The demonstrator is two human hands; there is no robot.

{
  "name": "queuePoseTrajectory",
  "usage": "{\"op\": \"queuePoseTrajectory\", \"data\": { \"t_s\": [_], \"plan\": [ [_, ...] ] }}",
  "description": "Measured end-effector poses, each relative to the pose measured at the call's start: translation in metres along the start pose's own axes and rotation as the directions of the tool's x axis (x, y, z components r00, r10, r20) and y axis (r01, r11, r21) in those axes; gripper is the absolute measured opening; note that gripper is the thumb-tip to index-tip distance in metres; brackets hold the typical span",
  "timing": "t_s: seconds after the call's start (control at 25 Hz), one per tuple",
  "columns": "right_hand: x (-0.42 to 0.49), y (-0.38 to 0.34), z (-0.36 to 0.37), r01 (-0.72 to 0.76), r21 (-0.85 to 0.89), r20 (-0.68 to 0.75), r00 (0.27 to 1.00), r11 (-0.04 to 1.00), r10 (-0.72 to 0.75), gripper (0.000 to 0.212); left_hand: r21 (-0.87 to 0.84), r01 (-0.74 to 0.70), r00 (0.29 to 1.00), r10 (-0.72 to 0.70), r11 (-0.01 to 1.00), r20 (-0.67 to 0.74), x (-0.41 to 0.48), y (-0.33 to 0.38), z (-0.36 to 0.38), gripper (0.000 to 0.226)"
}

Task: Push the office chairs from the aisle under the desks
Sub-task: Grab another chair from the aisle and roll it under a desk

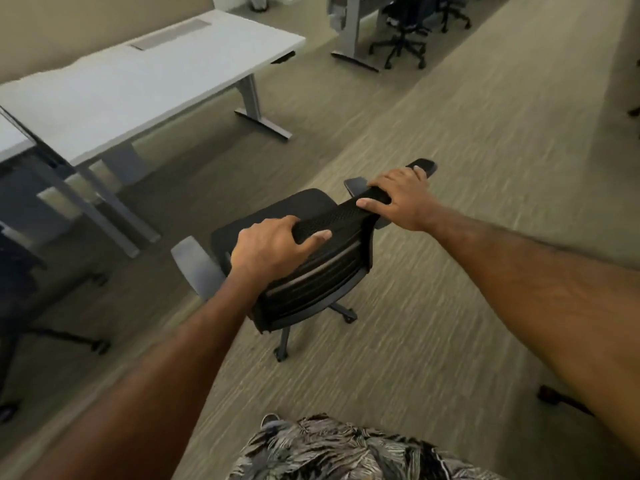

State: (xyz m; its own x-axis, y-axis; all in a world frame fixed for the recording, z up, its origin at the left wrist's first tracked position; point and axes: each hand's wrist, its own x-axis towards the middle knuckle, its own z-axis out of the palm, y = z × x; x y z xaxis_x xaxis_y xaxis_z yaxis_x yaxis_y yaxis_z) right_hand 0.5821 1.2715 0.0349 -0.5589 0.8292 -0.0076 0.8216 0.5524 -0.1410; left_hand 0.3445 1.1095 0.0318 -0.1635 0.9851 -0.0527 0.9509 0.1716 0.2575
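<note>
A black mesh-backed office chair (311, 278) stands on the carpeted aisle in the middle of the view, its seat turned toward the upper left. My left hand (270, 247) grips the left end of the backrest's top edge. My right hand (401, 199) grips the right end of that same edge, beside the black armrests. A white desk (145, 88) with grey metal legs stands at the upper left, apart from the chair, with open floor beneath it.
Another white desk's corner (10, 136) and a dark chair (20, 299) sit at the far left. More black chairs (405, 32) stand under a desk at the top. A chair caster (550, 393) shows at the lower right. Carpeted aisle stretches to the right.
</note>
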Motion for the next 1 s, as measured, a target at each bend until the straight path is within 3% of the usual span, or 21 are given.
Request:
{"op": "queuePoseTrajectory", "data": {
  "t_s": [0.4, 0.64, 1.0],
  "plan": [
    [0.092, 0.001, 0.006, 0.087, 0.013, -0.002, 0.996, 0.996, -0.087, 0.109, 0.044, 0.115, 0.991, -0.112, 0.992, -0.066, 0.055, -0.021, -0.015, 0.094],
    [0.168, 0.013, 0.011, 0.135, 0.006, -0.046, 0.990, 0.991, -0.134, 0.102, 0.057, 0.122, 0.987, -0.115, 0.991, -0.108, 0.123, -0.043, -0.015, 0.091],
    [0.293, 0.018, 0.011, 0.160, -0.039, 0.001, 0.987, 0.986, -0.160, 0.104, 0.034, 0.172, 0.977, -0.166, 0.985, -0.136, 0.226, -0.077, -0.026, 0.092]
  ]
}}
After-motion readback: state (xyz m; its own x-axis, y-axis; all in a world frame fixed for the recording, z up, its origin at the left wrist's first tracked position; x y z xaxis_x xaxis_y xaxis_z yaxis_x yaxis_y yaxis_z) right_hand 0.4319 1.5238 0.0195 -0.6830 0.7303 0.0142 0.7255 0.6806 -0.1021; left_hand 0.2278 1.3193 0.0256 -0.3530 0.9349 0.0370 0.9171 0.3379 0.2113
